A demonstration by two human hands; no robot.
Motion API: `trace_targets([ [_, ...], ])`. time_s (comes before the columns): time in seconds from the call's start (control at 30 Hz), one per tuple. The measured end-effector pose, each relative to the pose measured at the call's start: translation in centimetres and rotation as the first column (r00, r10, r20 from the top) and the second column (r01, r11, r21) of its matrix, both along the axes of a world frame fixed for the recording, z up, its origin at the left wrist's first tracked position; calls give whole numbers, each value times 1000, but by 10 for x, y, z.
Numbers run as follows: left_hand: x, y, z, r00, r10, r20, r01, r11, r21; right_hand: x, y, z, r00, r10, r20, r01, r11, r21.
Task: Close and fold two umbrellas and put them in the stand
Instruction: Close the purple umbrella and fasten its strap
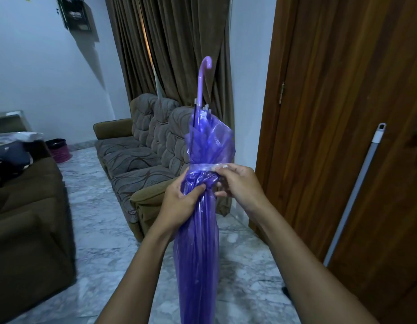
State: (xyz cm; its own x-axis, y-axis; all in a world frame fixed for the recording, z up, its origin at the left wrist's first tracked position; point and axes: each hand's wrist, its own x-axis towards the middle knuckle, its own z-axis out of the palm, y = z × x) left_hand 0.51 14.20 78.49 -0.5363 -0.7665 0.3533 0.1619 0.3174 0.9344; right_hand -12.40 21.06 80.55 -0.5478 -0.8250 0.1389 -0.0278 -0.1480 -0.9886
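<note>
Already closed, the purple umbrella [198, 242] stood nearly upright between the two forearms. Its hooked handle [205, 73] was at the top and its lower end ran out past the bottom edge of the view. The left grip [179, 202] was curled round the bunched canopy from the left, thumb pressed across the front folds. It sat just below a pale strap [200, 166] that ran round the canopy. The right grip [240, 185] met the umbrella from the right at about the same height. Its thumb and forefinger pinched the end of the strap against the canopy, while its other fingers were loosely curled beside the folds. Both grips lay at the canopy's waist, touching it, with the looser, puffed part of the canopy and the handle above them and the tighter length below.

Behind the umbrella a patterned sofa [142, 157] stood along the wall in front of brown curtains [174, 54]. A darker armchair [27, 218] filled the left edge, with a pink basket [60, 150] on the marble floor [97, 230] beyond it. To the right was a wooden door [343, 113], and a grey pole [357, 190] slanted across it.
</note>
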Motion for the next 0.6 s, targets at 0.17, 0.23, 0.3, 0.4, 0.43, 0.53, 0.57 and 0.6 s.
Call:
trace_targets([
  [0.17,4,1,3,998,-47,-52,55,987,154,0,-4,-7,927,-73,-369,93,995,35],
  [0.23,5,0,4,995,-49,-84,67,969,238,0,-7,-8,956,-50,-290,58,998,17],
  [0.3,7,-1,5,991,-55,-123,92,943,319,0,-7,-11,981,-5,-194,2,1000,-17],
  [0.4,10,-2,6,985,-83,-149,132,923,362,-1,-9,-17,996,20,-88,-27,997,-74],
  [0.43,11,-2,6,982,-98,-159,150,920,362,-1,-9,-18,997,11,-75,-18,995,-96],
  [0.53,12,-2,5,960,-164,-225,242,892,383,4,-11,-23,996,-22,-86,14,995,-94],
  [0.57,13,-1,5,949,-178,-258,274,873,404,3,-12,-25,997,-19,-80,12,997,-81],
  [0.6,13,0,6,938,-188,-290,302,853,426,3,-12,-24,997,-3,-71,-1,998,-58],
])
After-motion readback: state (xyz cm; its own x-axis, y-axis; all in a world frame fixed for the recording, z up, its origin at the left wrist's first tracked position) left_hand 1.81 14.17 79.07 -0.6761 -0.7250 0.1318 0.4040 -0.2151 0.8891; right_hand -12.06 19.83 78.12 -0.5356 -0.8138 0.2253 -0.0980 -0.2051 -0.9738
